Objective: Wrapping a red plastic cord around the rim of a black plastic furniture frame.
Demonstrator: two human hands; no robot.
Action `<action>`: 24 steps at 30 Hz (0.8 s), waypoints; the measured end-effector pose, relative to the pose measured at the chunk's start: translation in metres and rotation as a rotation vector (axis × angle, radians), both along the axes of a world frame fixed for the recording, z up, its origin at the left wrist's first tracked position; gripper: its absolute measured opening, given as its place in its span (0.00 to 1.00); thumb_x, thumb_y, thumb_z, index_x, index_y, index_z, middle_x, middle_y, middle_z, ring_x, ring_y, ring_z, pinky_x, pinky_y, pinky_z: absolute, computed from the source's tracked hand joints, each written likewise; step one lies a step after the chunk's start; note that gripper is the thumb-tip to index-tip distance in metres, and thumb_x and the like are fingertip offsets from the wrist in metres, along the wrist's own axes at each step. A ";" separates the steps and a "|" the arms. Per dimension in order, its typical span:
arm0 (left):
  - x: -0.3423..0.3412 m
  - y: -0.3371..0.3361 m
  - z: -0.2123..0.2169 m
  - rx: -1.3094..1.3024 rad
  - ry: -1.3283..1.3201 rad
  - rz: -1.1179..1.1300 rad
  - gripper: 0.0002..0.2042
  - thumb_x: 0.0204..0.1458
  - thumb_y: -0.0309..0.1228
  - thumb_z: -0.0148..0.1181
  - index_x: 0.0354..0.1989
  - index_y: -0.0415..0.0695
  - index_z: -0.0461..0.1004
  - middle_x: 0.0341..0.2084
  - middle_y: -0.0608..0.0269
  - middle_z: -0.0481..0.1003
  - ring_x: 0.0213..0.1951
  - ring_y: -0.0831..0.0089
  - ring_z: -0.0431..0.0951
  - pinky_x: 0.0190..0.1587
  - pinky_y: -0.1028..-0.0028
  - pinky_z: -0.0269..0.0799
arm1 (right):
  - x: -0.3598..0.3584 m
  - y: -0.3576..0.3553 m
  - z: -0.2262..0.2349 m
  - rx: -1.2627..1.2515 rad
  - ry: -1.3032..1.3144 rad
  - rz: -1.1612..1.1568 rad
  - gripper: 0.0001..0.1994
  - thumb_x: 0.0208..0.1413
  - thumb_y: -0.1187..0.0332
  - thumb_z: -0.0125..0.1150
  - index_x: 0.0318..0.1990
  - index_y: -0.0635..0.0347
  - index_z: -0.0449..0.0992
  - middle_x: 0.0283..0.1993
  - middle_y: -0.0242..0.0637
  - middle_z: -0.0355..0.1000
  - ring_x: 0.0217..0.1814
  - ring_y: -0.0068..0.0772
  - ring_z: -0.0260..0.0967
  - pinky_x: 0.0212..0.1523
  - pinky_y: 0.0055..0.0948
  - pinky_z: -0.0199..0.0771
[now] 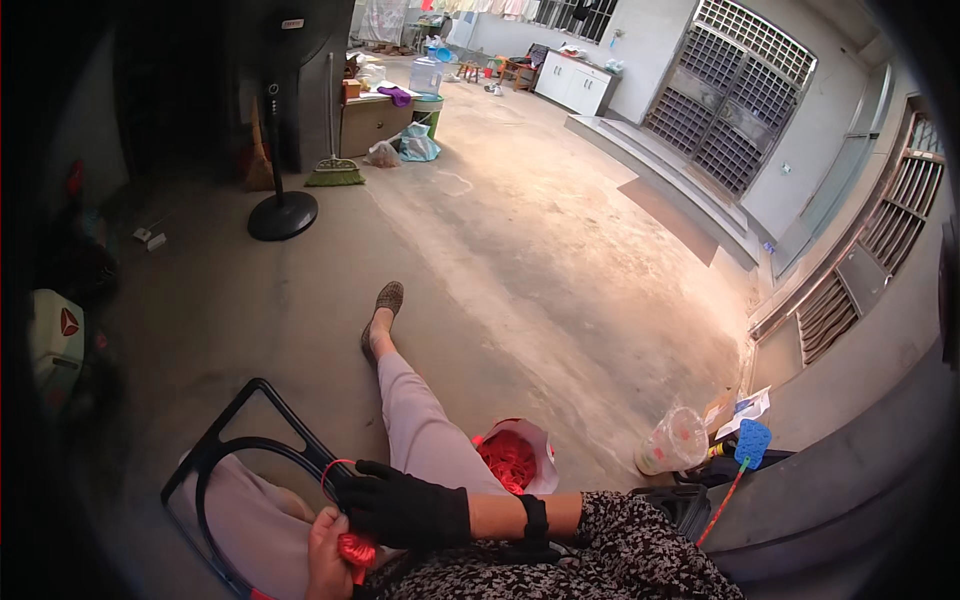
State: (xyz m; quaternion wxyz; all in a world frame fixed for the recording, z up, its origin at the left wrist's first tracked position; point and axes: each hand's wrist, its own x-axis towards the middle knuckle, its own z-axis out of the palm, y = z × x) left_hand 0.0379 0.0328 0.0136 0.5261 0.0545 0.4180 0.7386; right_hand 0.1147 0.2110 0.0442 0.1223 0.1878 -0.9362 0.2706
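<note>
A black frame, with an outer angled bar and a curved inner bar, lies across my lap. My left hand, bare, is closed in a pinch on red cord beside the frame's bar. A shiny red bundle of the cord hangs below those fingers. My right hand, in a black glove, is curled against the bar. A thin loop of red cord bends round the bar and runs into its fingers. The fingertips of both hands nearly meet; the glove partly hides the grip.
Beside my leg stands a bag of red cord. A clear plastic container and a blue fly swatter are at the right. A black standing fan and a green broom stand further off, near a cluttered table.
</note>
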 end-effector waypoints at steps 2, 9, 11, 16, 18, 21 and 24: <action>0.008 0.002 0.016 -0.093 0.052 0.103 0.05 0.59 0.28 0.49 0.36 0.40 0.69 0.34 0.59 0.76 0.32 0.73 0.78 0.35 0.76 0.76 | 0.003 0.001 0.023 -0.241 0.116 0.066 0.14 0.42 0.68 0.63 0.38 0.60 0.71 0.41 0.45 0.66 0.50 0.52 0.64 0.60 0.44 0.58; 0.000 -0.003 0.005 -0.141 -0.003 -0.080 0.09 0.61 0.33 0.49 0.34 0.40 0.67 0.29 0.59 0.75 0.26 0.77 0.77 0.28 0.78 0.74 | 0.070 0.065 0.007 -1.952 -0.431 -0.152 0.21 0.61 0.61 0.51 0.57 0.63 0.64 0.44 0.39 0.71 0.46 0.36 0.72 0.51 0.39 0.72; 0.002 -0.005 0.001 -0.127 -0.064 -0.058 0.09 0.61 0.34 0.50 0.36 0.40 0.68 0.29 0.60 0.75 0.26 0.78 0.77 0.27 0.81 0.75 | 0.089 0.107 -0.003 -2.022 -0.264 -0.205 0.20 0.62 0.60 0.49 0.57 0.62 0.64 0.38 0.35 0.67 0.40 0.31 0.67 0.43 0.35 0.67; 0.005 -0.003 -0.003 -0.106 -0.099 -0.033 0.09 0.61 0.33 0.49 0.37 0.40 0.67 0.28 0.58 0.76 0.24 0.78 0.78 0.25 0.81 0.77 | 0.128 0.165 -0.027 -1.513 -0.059 -0.874 0.20 0.64 0.56 0.44 0.57 0.58 0.65 0.24 0.26 0.57 0.23 0.21 0.55 0.24 0.25 0.55; 0.007 0.001 -0.002 -0.095 -0.098 -0.007 0.08 0.61 0.34 0.49 0.37 0.40 0.67 0.28 0.57 0.77 0.23 0.77 0.78 0.24 0.80 0.77 | 0.121 0.172 -0.029 -1.451 -0.083 -0.928 0.21 0.65 0.54 0.42 0.57 0.57 0.65 0.19 0.22 0.53 0.16 0.17 0.50 0.16 0.21 0.50; 0.007 0.003 0.000 -0.037 -0.139 0.050 0.07 0.61 0.32 0.50 0.36 0.42 0.66 0.26 0.56 0.76 0.22 0.76 0.78 0.23 0.80 0.77 | 0.104 0.181 -0.017 -1.719 -0.151 -0.769 0.22 0.64 0.54 0.44 0.58 0.59 0.64 0.20 0.22 0.57 0.18 0.17 0.52 0.18 0.21 0.53; 0.005 0.002 -0.002 -0.056 -0.131 0.057 0.05 0.61 0.30 0.48 0.35 0.43 0.66 0.25 0.55 0.76 0.21 0.75 0.78 0.23 0.79 0.77 | 0.078 0.178 -0.014 -1.611 -0.201 -0.835 0.25 0.62 0.53 0.49 0.62 0.54 0.62 0.36 0.28 0.70 0.25 0.23 0.61 0.23 0.24 0.61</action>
